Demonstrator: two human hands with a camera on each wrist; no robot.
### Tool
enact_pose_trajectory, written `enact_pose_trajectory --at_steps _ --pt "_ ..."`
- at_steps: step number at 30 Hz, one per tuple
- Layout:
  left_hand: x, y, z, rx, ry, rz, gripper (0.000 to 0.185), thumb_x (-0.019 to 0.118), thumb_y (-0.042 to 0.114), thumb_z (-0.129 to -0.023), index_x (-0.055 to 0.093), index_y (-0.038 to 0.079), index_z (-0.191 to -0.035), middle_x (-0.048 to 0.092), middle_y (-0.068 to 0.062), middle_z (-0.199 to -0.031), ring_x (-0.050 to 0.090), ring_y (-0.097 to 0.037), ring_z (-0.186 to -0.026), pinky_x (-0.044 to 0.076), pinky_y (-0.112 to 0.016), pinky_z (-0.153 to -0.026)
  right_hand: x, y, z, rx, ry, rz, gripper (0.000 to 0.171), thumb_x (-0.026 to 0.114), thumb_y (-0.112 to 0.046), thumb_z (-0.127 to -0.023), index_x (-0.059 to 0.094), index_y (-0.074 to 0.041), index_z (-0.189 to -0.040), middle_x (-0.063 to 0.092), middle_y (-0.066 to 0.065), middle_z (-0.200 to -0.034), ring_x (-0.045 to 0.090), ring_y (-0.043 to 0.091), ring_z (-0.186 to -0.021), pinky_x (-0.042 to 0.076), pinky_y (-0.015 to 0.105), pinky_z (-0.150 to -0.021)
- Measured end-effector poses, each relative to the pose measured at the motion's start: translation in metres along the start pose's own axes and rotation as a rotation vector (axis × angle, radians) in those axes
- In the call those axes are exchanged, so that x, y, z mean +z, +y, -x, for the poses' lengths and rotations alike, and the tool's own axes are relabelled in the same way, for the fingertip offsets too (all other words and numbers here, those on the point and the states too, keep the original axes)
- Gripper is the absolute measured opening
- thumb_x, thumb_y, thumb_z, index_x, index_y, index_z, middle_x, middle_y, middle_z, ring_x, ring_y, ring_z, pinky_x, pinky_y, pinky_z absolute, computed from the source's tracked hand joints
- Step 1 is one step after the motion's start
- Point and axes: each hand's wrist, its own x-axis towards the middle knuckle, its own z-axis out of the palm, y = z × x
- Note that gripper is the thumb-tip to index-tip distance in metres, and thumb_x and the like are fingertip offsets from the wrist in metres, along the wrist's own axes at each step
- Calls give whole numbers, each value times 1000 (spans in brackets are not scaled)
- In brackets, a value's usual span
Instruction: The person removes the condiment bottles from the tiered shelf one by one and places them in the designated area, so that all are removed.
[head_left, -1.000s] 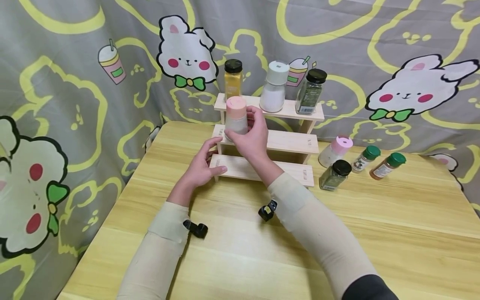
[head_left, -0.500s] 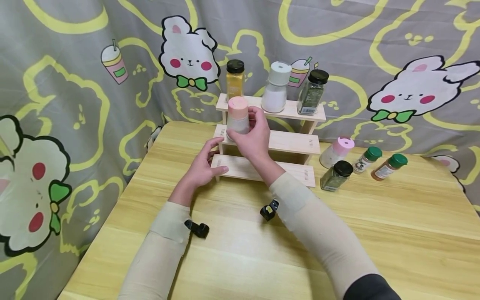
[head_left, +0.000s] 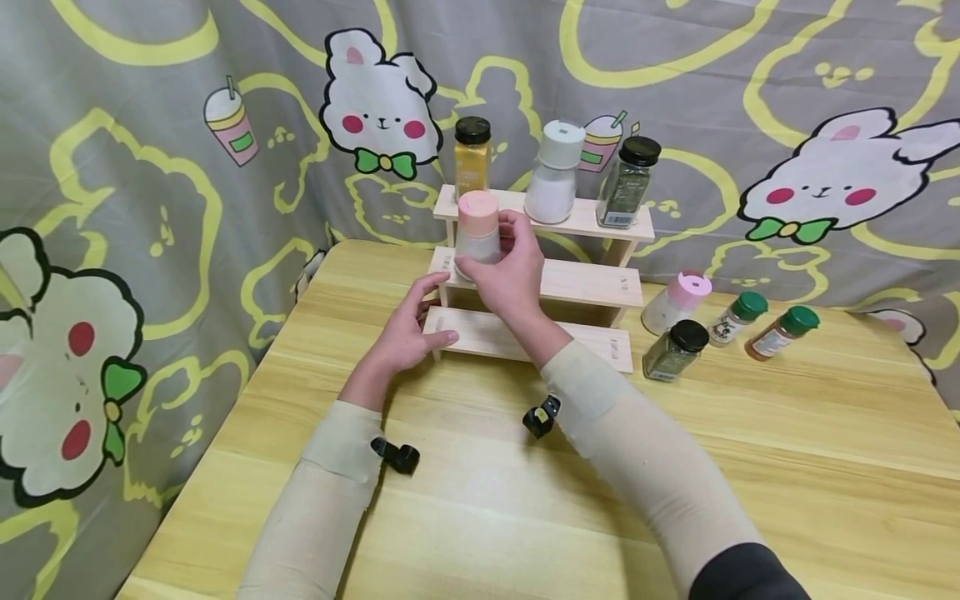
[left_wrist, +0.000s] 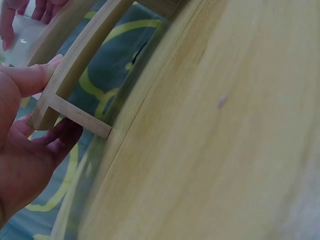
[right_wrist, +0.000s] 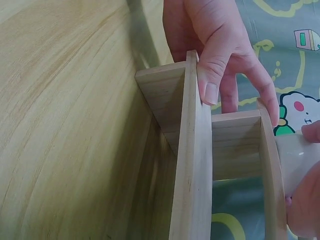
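Right hand (head_left: 513,271): fingers clamped round peach-capped shaker (head_left: 477,235), upright at middle tier's left end. Left hand (head_left: 405,333): fingers gripping three-tier wooden rack (head_left: 588,282), left end. Risk: releasing off-balance near that edge could topple shaker.

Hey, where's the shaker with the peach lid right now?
In the head view, the peach-lidded shaker is in the right hand, at the left end of the middle wooden shelf, below the yellow spice jar.
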Motion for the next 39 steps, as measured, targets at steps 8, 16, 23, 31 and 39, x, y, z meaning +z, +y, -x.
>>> enact_pose_trajectory --at_steps 8,16,23,31,39 --pt "5 5 0 -2 -8 5 84 73 -14 -82 35 13 -152 30 -16 -155 43 -42 -130 42 -51 -101 -6 -1 -1 0 6 -4 68 91 -17 -72 52 -14 -128 60 3 -117 57 15 -105 46 27 -91" --pt "5 17 4 -15 -14 15 83 72 -15 -82 35 11 -152 30 -17 -155 43 -42 -129 43 -50 -100 -14 -5 0 -4 4 -16 68 91 -17 -71 53 -13 -128 60 4 -117 59 16 -104 47 27 -91" --pt "3 14 4 -17 -13 39 83 72 -15 -82 35 11 -152 29 -16 -156 40 -42 -132 43 -50 -101 -18 -5 2 -30 2 -41 67 91 -14 -71 54 -12 -126 61 4 -116 59 16 -103 48 28 -90" --pt "1 14 3 -11 -12 25 82 72 -14 -82 36 10 -151 30 -17 -154 42 -41 -130 43 -49 -101 -27 -5 5 -44 0 -56 67 92 -13 -69 54 -14 -125 61 3 -114 58 15 -104 50 31 -89" --pt "1 -16 -5 -4 -2 29 87 74 -13 -82 35 19 -153 28 -12 -157 41 -39 -133 43 -51 -101 -38 -5 11 -39 19 -65 68 91 -13 -69 55 -15 -127 61 1 -112 56 14 -104 50 33 -85"
